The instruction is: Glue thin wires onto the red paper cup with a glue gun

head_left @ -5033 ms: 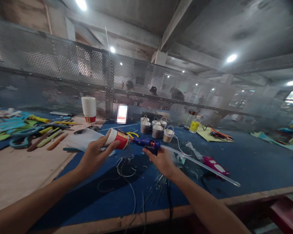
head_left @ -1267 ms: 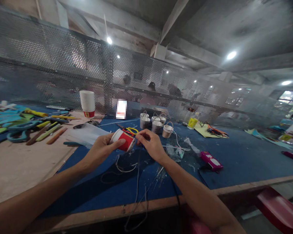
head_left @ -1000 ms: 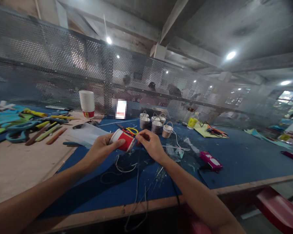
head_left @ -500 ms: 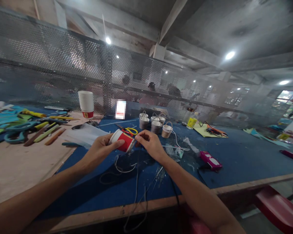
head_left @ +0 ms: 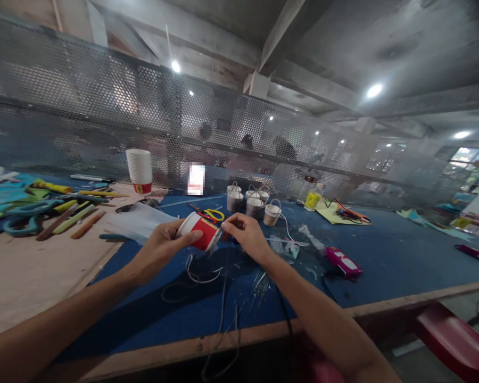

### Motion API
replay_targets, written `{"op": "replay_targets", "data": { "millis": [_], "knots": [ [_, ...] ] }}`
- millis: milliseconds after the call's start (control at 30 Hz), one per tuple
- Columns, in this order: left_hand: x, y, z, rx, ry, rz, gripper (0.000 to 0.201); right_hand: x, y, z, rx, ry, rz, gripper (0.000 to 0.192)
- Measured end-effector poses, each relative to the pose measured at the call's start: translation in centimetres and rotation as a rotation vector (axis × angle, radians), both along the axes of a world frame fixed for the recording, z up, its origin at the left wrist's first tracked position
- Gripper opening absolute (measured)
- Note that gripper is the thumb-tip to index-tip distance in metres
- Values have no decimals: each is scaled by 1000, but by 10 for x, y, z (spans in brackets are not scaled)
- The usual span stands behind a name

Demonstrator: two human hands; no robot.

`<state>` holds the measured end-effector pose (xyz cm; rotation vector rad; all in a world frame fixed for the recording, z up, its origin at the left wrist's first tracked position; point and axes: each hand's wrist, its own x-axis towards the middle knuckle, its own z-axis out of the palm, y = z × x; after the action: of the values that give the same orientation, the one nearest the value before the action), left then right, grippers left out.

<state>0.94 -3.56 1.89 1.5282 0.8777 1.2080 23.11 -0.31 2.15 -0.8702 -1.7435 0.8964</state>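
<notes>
Head view: left hand grips a red paper cup lying sideways above the blue felt mat, white rim toward the wrist; right hand pinches at the cup's base, what it pinches too small to tell. Beyond the cup stand four small twine-wrapped cups with handles, contents unseen; left of it, a white cup stack. Thin string trails beneath.

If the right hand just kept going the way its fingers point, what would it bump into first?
The right hand points left, fingertips already at the base end of the red paper cup held on its side in the left hand. The cup comes first; whether they touch is unclear.
</notes>
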Motion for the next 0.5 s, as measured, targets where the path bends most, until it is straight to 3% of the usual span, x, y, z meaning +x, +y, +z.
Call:
{"op": "replay_targets", "data": {
  "millis": [200, 500],
  "knots": [
    [1, -1, 2, -1, -34, -26, 21, 1, 2, 0, -44, 26, 27, 17],
    [-1, -1, -1, 18, -36, -39, 20, 0, 6, -3, -254, 163, 93, 22]
  ]
}}
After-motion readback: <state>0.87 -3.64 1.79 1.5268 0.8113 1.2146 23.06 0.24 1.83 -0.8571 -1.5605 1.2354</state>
